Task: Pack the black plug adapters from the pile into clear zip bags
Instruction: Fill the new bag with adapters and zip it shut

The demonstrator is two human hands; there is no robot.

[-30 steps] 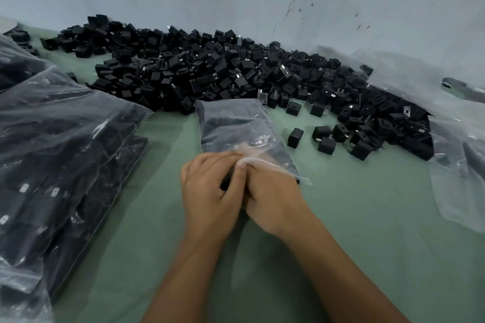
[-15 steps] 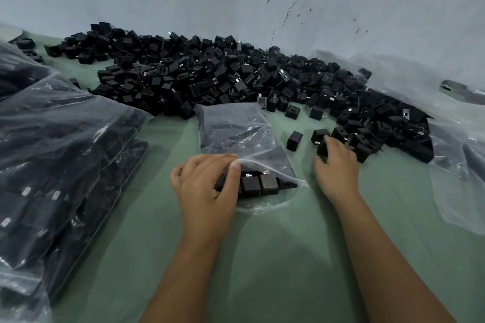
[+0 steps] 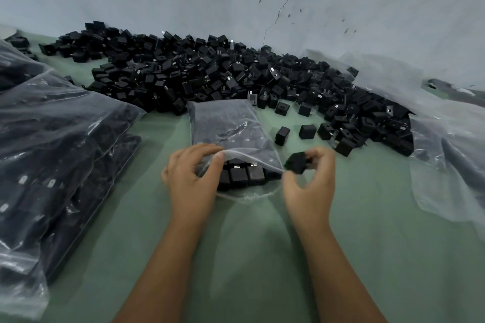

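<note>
On the green desk (image 3: pixel 367 217), the left hand (image 3: pixel 193 178) pinches the upper lip of a clear zip bag (image 3: pixel 228 128), holding its mouth open over rows of adapters. The right hand (image 3: pixel 311 183) pinches one black adapter (image 3: pixel 296 162) just beside that mouth. The pile (image 3: pixel 223 73) sprawls along the wall behind, with loose adapters near the bag. Filled bags (image 3: pixel 52 152) are stacked at left; empty plastic (image 3: pixel 446 152) lies at right.

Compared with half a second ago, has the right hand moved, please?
Yes. The right hand has come back from the loose adapters toward the mouth of the zip bag, now pinching one black adapter beside the opening.
</note>
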